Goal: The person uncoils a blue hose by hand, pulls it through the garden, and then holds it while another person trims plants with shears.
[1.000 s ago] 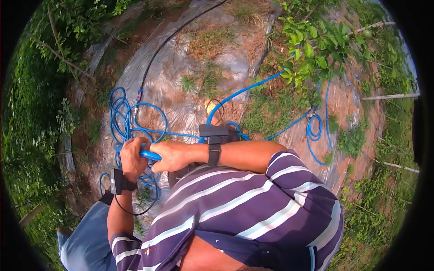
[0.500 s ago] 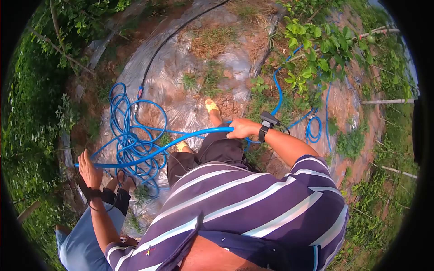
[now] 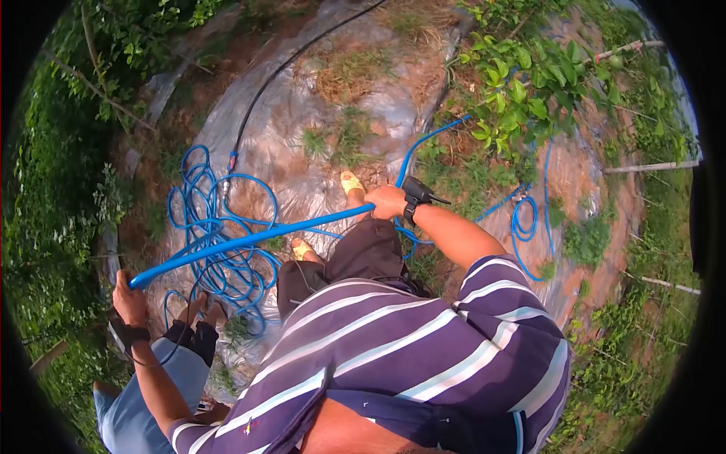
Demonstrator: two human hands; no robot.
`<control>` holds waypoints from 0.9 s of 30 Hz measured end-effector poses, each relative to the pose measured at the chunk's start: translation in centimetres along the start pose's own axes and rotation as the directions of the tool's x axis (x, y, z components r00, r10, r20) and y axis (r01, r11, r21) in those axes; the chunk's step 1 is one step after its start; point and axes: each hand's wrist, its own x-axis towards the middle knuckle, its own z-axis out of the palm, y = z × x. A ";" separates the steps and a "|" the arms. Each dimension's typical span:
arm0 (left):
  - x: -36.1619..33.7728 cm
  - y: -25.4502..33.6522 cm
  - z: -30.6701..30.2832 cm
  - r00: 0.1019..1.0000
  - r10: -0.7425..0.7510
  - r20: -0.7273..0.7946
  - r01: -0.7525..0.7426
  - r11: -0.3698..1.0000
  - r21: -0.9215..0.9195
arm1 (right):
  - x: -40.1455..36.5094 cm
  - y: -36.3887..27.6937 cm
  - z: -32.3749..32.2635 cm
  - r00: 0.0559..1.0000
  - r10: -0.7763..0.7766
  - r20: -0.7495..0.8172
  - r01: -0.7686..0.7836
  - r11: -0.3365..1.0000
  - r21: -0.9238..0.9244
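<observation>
A thick blue hose [image 3: 253,238] stretches between my two hands across the front of my body. My left hand [image 3: 130,296], out at the far left, is closed around it where it bends. Near my knees, my right hand [image 3: 387,202] grips the same hose in a fist. Past that hand the hose curves up and away toward the leafy branch. Beneath the stretched length lies a tangled heap of blue hose [image 3: 215,219] on the ground. Each wrist carries a black strap with a small device.
Silver plastic sheeting [image 3: 302,121] covers the ground, with soil and grass showing through. A black hose [image 3: 265,83] joins the heap. Another blue coil [image 3: 524,216] lies right. A leafy branch [image 3: 522,83] overhangs upper right. Another person in light blue [image 3: 155,393] is at lower left.
My left hand has gone from open fingers to closed around the hose and sits slightly lower. My right hand has shifted left and up, pulling the hose beyond it leftward.
</observation>
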 end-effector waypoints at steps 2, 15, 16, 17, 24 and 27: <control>-0.3 -9.0 -1.6 0.943 -0.300 -0.146 0.319 0.939 0.126 | -1.3 9.2 4.0 0.978 0.180 -0.108 -0.193 0.973 -0.124; -3.0 26.3 3.8 0.656 0.644 0.394 -0.261 0.683 -0.682 | -0.6 -25.7 -2.3 0.896 -0.439 -0.066 0.419 0.788 0.451; -2.6 23.5 3.8 0.691 0.521 0.501 -0.300 0.838 -0.456 | -0.4 -25.0 -2.2 0.899 -0.433 -0.071 0.416 0.789 0.453; -2.0 20.7 2.0 0.837 0.385 0.388 -0.264 0.907 -0.328 | 0.2 -23.2 -2.2 0.874 -0.465 -0.144 0.478 0.766 0.429; -3.7 -23.1 -3.5 0.827 -0.558 -0.076 0.551 0.829 -0.092 | 1.4 5.3 3.5 0.986 0.107 -0.127 -0.122 0.986 -0.117; -4.7 -14.1 -2.6 0.765 -0.639 -0.075 0.629 0.718 0.296 | 0.1 -0.1 2.4 0.972 0.216 -0.090 -0.215 0.976 0.028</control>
